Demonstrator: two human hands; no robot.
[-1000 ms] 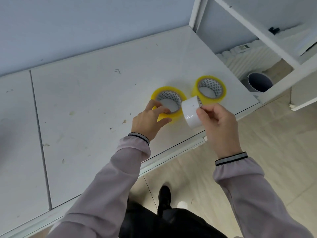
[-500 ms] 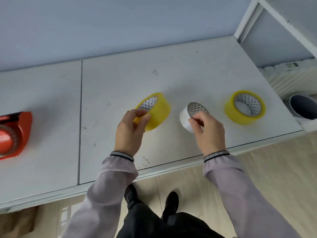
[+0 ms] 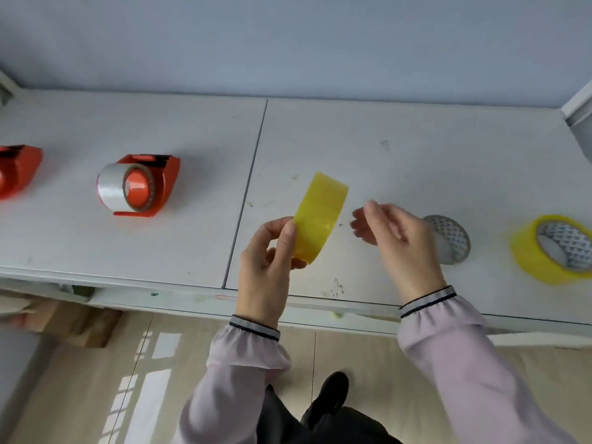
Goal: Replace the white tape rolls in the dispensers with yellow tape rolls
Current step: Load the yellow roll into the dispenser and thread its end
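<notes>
My left hand (image 3: 269, 251) grips a yellow tape roll (image 3: 320, 219), held on edge above the white table (image 3: 416, 161). My right hand (image 3: 394, 232) hovers just to its right, fingers apart and holding nothing. Behind that hand a white tape roll (image 3: 451, 241) lies flat on the table, partly hidden. A second yellow tape roll (image 3: 554, 251) lies flat at the far right. To the left stands an orange dispenser (image 3: 150, 187) loaded with a white roll (image 3: 110, 187). Another orange dispenser (image 3: 17, 171) is cut off by the left edge.
A seam (image 3: 246, 190) splits the tabletop just left of my hands. A grey-blue wall (image 3: 288, 43) runs behind the table. A white frame post (image 3: 579, 107) rises at the far right corner. Below the table's front edge are tiled floor and my shoes (image 3: 330, 398).
My right hand has let go of the white roll, which now lies flat on the table. My left hand has lifted the yellow roll and turned it on edge. The view has swung left, showing both dispensers.
</notes>
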